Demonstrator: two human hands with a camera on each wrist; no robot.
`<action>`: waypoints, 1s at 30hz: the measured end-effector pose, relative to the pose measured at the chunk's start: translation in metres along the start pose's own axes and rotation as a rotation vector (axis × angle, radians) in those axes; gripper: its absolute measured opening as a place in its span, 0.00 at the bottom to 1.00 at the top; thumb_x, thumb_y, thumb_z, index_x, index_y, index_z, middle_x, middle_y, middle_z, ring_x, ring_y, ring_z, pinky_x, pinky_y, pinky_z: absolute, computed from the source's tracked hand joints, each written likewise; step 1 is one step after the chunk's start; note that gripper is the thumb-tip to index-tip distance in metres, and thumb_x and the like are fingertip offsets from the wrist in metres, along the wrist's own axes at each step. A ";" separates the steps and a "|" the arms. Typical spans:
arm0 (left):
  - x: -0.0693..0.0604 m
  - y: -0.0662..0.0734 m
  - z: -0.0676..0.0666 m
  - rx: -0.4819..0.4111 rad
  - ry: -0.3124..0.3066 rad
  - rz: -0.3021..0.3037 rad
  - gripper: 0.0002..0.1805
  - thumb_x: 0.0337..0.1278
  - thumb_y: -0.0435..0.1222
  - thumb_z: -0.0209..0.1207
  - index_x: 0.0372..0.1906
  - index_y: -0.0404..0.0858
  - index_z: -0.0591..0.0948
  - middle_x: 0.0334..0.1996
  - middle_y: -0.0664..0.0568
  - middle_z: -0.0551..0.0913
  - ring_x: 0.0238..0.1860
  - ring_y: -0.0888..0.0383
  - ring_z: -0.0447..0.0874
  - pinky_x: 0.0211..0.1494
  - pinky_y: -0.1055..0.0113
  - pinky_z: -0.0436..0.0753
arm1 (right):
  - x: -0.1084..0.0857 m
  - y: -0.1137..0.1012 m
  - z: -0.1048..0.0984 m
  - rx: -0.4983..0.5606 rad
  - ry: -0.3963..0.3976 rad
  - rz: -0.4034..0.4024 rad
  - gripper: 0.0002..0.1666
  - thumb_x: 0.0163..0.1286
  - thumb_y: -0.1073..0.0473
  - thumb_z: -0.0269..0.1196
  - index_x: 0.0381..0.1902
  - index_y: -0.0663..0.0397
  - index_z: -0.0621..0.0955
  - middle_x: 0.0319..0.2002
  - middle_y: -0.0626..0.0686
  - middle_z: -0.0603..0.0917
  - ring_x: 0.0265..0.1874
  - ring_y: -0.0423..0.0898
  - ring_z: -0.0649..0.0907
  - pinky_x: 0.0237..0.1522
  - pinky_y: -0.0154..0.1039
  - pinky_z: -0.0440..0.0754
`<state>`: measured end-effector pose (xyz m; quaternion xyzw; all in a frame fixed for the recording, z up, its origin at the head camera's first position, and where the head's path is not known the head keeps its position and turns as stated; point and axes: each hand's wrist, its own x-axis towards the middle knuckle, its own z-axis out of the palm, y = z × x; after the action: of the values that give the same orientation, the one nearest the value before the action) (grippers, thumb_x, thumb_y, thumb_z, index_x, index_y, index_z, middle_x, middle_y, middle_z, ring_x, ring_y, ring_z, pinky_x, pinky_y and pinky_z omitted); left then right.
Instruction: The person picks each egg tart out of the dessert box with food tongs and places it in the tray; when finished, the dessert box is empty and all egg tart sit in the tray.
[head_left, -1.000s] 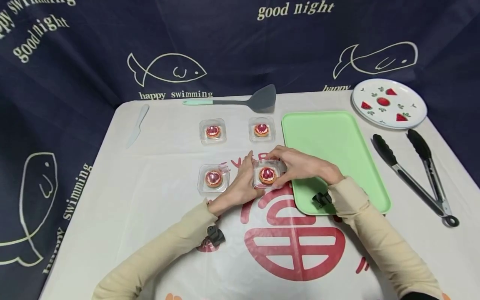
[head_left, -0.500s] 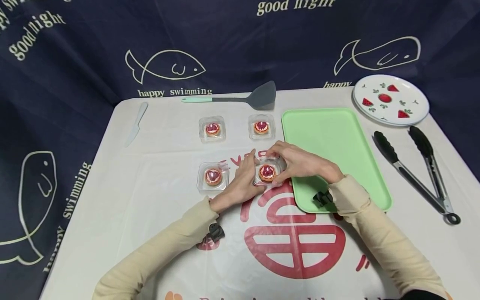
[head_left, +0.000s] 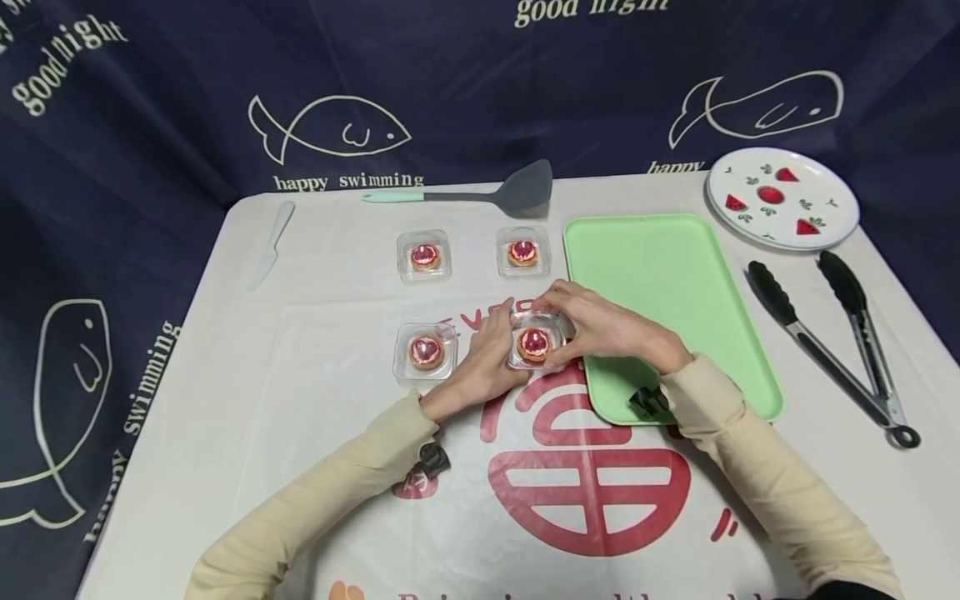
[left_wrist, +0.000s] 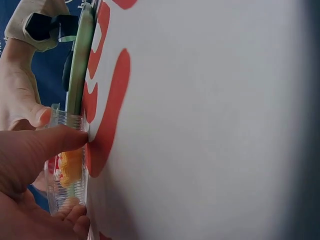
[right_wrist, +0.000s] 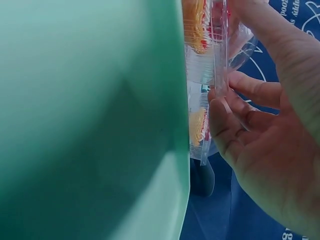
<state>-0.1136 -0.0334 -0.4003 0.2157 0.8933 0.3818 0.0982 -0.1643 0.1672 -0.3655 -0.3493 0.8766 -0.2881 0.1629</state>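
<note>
A clear plastic box with a red-topped tart point(head_left: 534, 343) sits between the two hands in the head view. The left hand point(head_left: 480, 362) grips its left side, with the thumb at the near edge and the fingers toward the far edge. From the right, the right hand point(head_left: 611, 329) holds its far and right edges between thumb and fingers. In the left wrist view, the left thumb lies against the box point(left_wrist: 75, 194) beside the orange tart. The right wrist view has the right fingertips point(right_wrist: 220, 112) at the rim of the box point(right_wrist: 205, 67).
Three similar boxed tarts point(head_left: 425, 353) point(head_left: 424, 256) point(head_left: 523, 252) lie left and behind. The green tray point(head_left: 652, 267) is beside the right hand. Farther out are a spatula point(head_left: 521, 190), light knife point(head_left: 273, 246), black-tipped tongs point(head_left: 832, 367) and patterned plates point(head_left: 783, 198).
The head view has shifted slightly, so the scene sits a little higher in the picture. Both hands keep hold of the same box, with hardly any visible movement.
</note>
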 end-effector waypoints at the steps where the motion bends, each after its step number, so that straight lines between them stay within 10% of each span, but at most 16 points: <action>1: 0.000 0.000 0.000 0.004 0.002 0.005 0.56 0.41 0.29 0.70 0.72 0.22 0.47 0.65 0.31 0.61 0.67 0.41 0.60 0.73 0.48 0.60 | -0.001 0.000 0.000 -0.006 0.005 -0.002 0.45 0.44 0.48 0.81 0.56 0.64 0.77 0.48 0.55 0.76 0.47 0.48 0.74 0.51 0.43 0.77; 19: 0.001 0.007 -0.017 0.046 -0.095 0.005 0.60 0.40 0.33 0.75 0.74 0.26 0.48 0.65 0.31 0.60 0.66 0.43 0.61 0.73 0.55 0.62 | -0.009 -0.011 0.003 -0.106 0.086 -0.057 0.45 0.44 0.48 0.80 0.57 0.64 0.77 0.50 0.58 0.75 0.49 0.49 0.72 0.51 0.45 0.76; 30: -0.011 0.011 -0.032 0.159 0.053 0.206 0.45 0.48 0.38 0.72 0.68 0.30 0.62 0.61 0.40 0.68 0.62 0.47 0.67 0.69 0.57 0.68 | -0.019 -0.024 -0.003 0.031 0.113 -0.049 0.40 0.58 0.50 0.73 0.63 0.60 0.70 0.56 0.57 0.77 0.53 0.49 0.75 0.56 0.49 0.76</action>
<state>-0.1115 -0.0527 -0.3701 0.3034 0.8960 0.3237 0.0174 -0.1395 0.1675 -0.3469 -0.3511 0.8712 -0.3246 0.1115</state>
